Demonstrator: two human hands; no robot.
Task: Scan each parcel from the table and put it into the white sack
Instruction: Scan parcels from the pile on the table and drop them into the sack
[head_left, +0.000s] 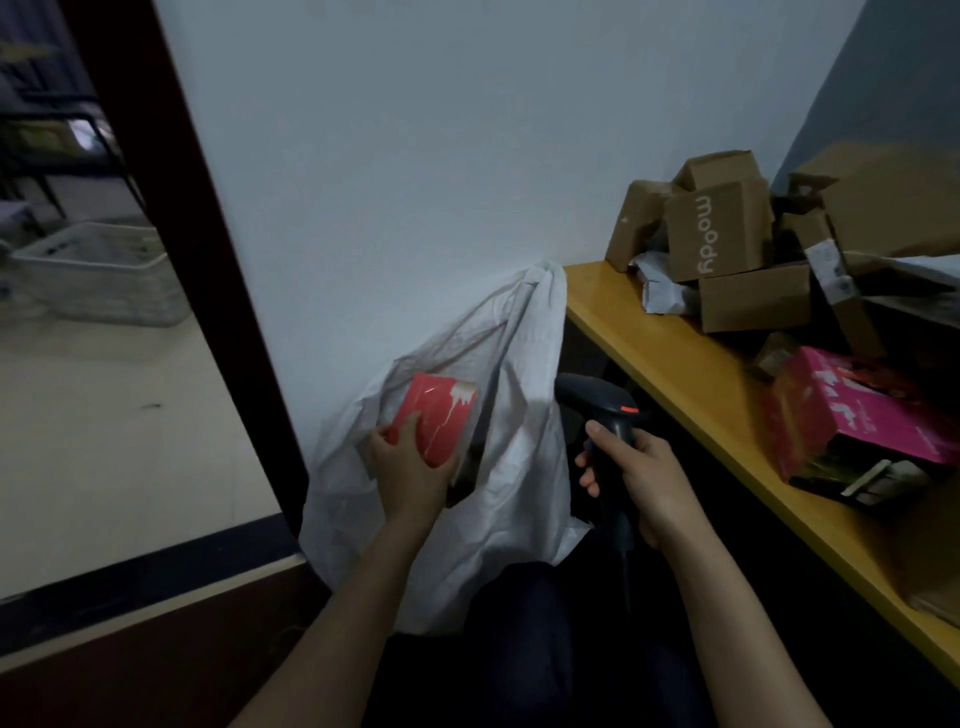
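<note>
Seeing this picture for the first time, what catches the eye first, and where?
At the centre, the left hand grips a red parcel over the white sack, while the right hand holds a dark scanner. On the yellow table at right lie a bright pink box and a heap of brown cartons.

Yellow table (670, 358) — brown cartons (753, 296) piled, pink box (857, 415) nearer.

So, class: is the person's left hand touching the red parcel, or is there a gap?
Touching. The head view shows the left hand gripping the red parcel, with its thumb across the parcel's red face.
</note>
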